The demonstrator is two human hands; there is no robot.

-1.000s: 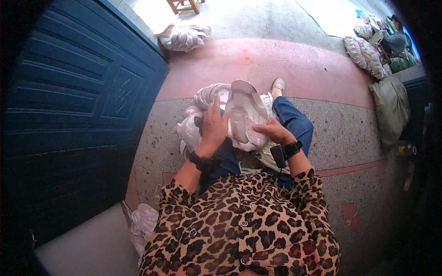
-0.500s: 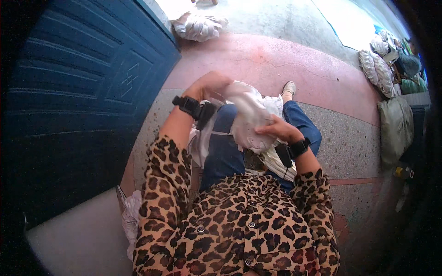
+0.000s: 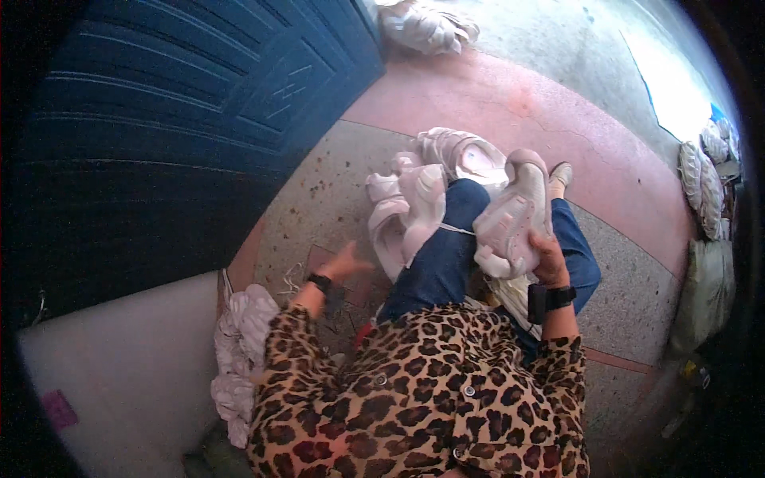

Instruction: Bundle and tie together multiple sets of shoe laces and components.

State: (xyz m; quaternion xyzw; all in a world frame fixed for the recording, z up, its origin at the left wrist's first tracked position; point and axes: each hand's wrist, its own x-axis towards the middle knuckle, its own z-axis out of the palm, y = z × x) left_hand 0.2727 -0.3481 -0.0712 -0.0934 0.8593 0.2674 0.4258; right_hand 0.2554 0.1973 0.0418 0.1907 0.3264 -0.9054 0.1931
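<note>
In my right hand [image 3: 550, 259] is a pale pinkish-white moulded shoe sole [image 3: 514, 219], tilted upright over my right thigh, with my fingers wrapped round its lower right edge. My left hand [image 3: 344, 264], slightly blurred, is low to the left of my left knee; its fingers look spread and nothing shows in them. A white string [image 3: 457, 229] runs across my left thigh, between the held sole and a cluster of similar pale soles [image 3: 406, 199] hanging over the outer side of the leg. Another bundle of soles [image 3: 470, 155] lies just beyond the knee.
A dark blue panelled door [image 3: 199, 103] stands at the left, above a pale board [image 3: 127, 350]. Another heap of soles [image 3: 239, 350] lies beside my left elbow. At the far side is a tied bundle [image 3: 430, 28]; sacks [image 3: 705, 295] line the right edge.
My left hand has let go of the pale sole and dropped down and left. My right hand keeps hold of it, now more upright. The view has shifted leftward.
</note>
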